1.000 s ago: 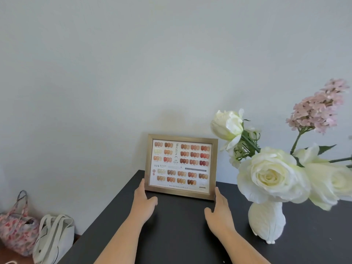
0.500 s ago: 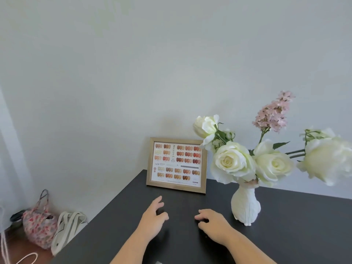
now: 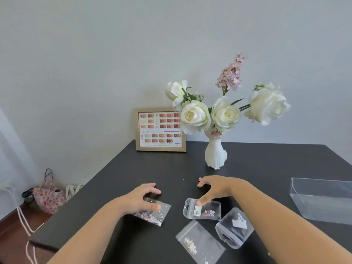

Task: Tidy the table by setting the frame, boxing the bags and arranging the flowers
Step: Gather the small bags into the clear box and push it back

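Observation:
A gold picture frame (image 3: pixel 161 129) stands upright at the back of the black table (image 3: pixel 171 168), against the wall. Beside it on the right, a white cat-shaped vase (image 3: pixel 216 155) holds white roses (image 3: pixel 196 115) and a pink sprig (image 3: pixel 231 73). Several small clear bags lie near the front edge. My left hand (image 3: pixel 141 200) rests with spread fingers on a glitter bag (image 3: pixel 158 216), thumb on top. The thumb of my right hand (image 3: pixel 215 188) touches a second bag (image 3: pixel 207 211). Two more bags (image 3: pixel 235 228) (image 3: pixel 200 242) lie untouched. A clear plastic box (image 3: pixel 322 201) sits at the right.
On the floor to the left of the table stand a floral fabric bag (image 3: pixel 49 194) and a white tote (image 3: pixel 74 188). The table's left edge runs diagonally toward the frame. A plain wall stands close behind the frame and vase.
Both hands let go of the frame and drew back toward me across the table, landing on the small bags. The view pulled back, bringing the bags and clear box into sight.

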A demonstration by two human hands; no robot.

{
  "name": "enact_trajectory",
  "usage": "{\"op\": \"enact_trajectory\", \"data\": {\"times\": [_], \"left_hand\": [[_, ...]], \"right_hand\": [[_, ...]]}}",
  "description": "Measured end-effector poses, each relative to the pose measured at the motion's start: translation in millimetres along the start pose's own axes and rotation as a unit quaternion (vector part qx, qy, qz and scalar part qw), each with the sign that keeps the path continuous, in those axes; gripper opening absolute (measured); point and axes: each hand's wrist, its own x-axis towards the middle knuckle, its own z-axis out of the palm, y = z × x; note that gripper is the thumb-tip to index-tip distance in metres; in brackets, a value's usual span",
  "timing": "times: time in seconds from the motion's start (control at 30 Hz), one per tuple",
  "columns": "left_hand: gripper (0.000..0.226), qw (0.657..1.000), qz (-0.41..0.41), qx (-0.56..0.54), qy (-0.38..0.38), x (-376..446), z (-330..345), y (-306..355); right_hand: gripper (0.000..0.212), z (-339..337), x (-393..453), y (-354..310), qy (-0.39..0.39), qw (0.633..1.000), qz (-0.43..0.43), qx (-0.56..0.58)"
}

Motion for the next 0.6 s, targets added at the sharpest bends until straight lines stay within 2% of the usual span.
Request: {"op": "enact_trajectory", "data": {"times": [0.07, 0.13, 0.3, 0.37, 0.47, 0.6], "left_hand": [[0.084, 0.995, -0.008, 0.087, -0.044, -7, 6, 5], [0.085, 0.989, -0.009, 0.137, -0.047, -12, 12, 10], [0.063, 0.993, -0.038, 0.108, 0.026, -14, 20, 20], [0.068, 0.99, -0.059, 0.113, 0.054, -10, 20, 29], [0.082, 0.989, -0.103, 0.103, 0.031, -8, 19, 42], [0.063, 0.983, -0.121, 0.139, 0.021, -2, 19, 50]], "right_hand": [[0.091, 4, -10, 3, -0.005, 1.0, 0.013, -0.015], [0.086, 9, -19, 5, -0.004, 0.999, 0.027, -0.029], [0.052, 24, -34, 9, 0.056, 0.998, 0.01, -0.025], [0.04, 28, -39, 9, 0.099, 0.995, -0.001, 0.002], [0.02, 29, -48, 10, 0.174, 0.982, -0.032, 0.062], [0.006, 27, -69, 19, 0.234, 0.963, -0.05, 0.127]]}}
